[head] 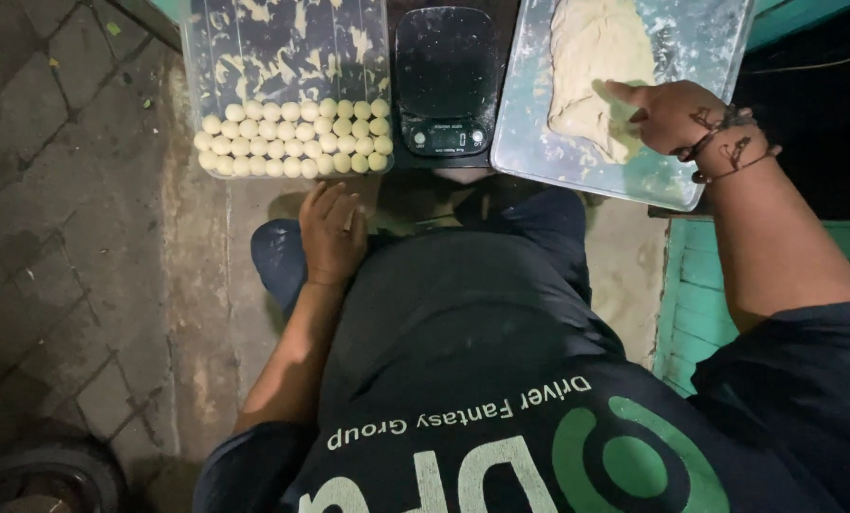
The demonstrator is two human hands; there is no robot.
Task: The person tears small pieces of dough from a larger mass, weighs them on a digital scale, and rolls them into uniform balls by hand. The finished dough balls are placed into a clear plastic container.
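Dough mass [591, 66]: upper right of frame, on a floured tray [700, 57]; long axis runs top to bottom, lower tip toward the wearer.
Right hand [677, 114]: nearer, fingers curled, touching the dough's right edge.
Left hand [332, 233]: lower centre-left, flat on the knee, holding nothing.
Dough balls [292, 138]: rows in the upper-left bin.
Scale [444, 76]: between bin and tray.
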